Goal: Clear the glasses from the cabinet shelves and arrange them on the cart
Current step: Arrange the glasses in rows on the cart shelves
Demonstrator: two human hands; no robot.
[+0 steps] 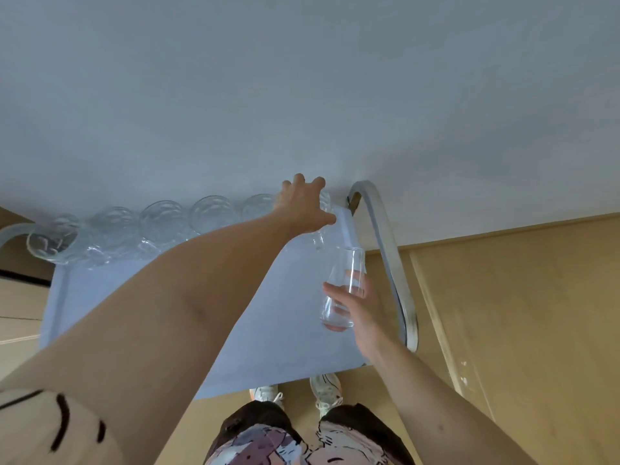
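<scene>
Nearest the person, the right hand [355,307] grasps a clear glass [344,290] around its lower body, held above the right side of the cart [167,297], its long axis tilted with the rim pointing away toward the wall. Farther out, the left hand [303,208] reaches to the far right end of the row [141,226] of glasses standing along the cart's far edge; fingers are spread over an end glass [323,204], and whether they grip it cannot be told. The open slot, by judgement, lies ahead of the held glass, beside that end glass; the right hand is nearer. The handle [385,253] curves just to the right.
</scene>
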